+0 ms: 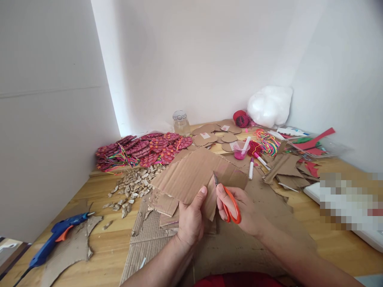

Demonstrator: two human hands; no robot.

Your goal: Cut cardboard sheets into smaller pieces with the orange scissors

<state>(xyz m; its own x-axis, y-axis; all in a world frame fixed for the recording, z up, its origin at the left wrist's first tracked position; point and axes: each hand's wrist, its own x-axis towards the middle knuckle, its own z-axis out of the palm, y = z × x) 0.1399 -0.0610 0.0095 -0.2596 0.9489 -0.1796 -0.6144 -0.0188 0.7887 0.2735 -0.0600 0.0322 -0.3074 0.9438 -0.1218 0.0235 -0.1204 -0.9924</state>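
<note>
My left hand (pixel 191 219) grips a brown cardboard piece (pixel 191 173) by its lower edge, thumb on top. In my right hand (pixel 239 207) is a pair of orange-handled scissors (pixel 233 205), with fingers through the loops. The scissor blades sit at a cut in the cardboard, right of my left thumb; how far apart they stand is hard to tell. Under the held piece lie smaller cardboard scraps (pixel 167 204) and a large cardboard sheet (pixel 239 247) spread on the table.
A blue glue gun (pixel 56 239) rests on cardboard at left. Peanut shells (pixel 134 185) lie near pink decorated pieces (pixel 143 149). Behind are a glass jar (pixel 181 124), cardboard hearts (pixel 205 138) and a pink paint cup (pixel 240 151). Cardboard offcuts (pixel 289 167) and a white stuffing bag (pixel 271 107) are at right.
</note>
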